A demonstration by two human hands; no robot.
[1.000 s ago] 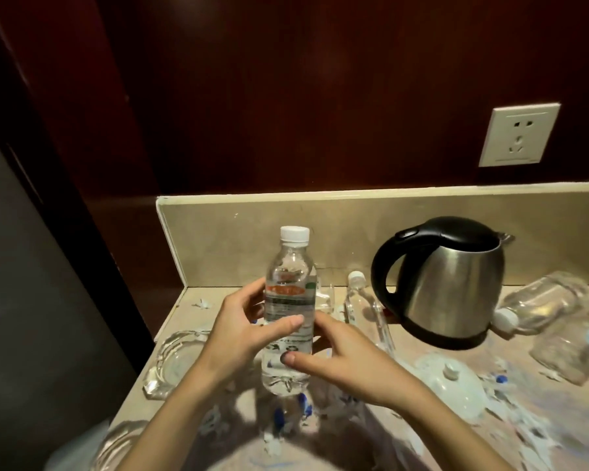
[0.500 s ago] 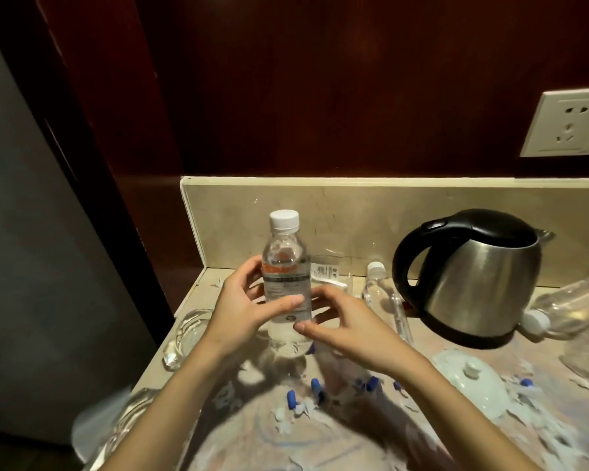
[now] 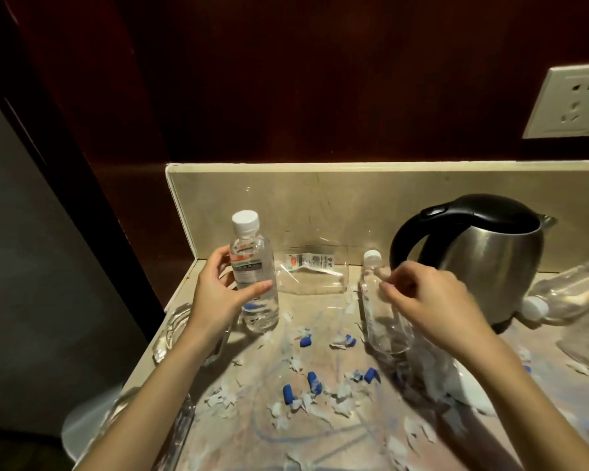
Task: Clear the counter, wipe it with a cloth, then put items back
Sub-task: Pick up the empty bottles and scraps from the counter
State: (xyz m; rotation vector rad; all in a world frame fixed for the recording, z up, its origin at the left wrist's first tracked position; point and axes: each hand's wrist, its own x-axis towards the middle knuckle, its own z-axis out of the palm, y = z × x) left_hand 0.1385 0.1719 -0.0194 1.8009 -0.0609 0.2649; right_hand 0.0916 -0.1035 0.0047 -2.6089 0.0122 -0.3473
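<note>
Your left hand [image 3: 218,294] is gripping the upright water bottle [image 3: 254,277] in the middle left of the frame, thumb across its front and fingers curled round behind; the bottle's base is sitting at or just above the counter [image 3: 252,436], near the counter's left edge and close to the back corner of the splashback [image 3: 320,198]. Your right hand [image 3: 432,300] is hovering right of centre, blurred, with its fingers curled over the neck of a second bottle [image 3: 383,314] that is leaning or lying there; you cannot tell whether they are clamped on it. The kettle [image 3: 490,260] is crowding that hand just to the right, and another bottle [image 3: 572,297] is lying on its side at the right edge. A flattened clear wrapper [image 3: 312,273] is lying against the splashback between your hands. Blue bits [image 3: 306,341] and white scraps are littering the middle of the counter, and a glass ashtray [image 3: 174,328] is sitting at the left edge under your left wrist.
</note>
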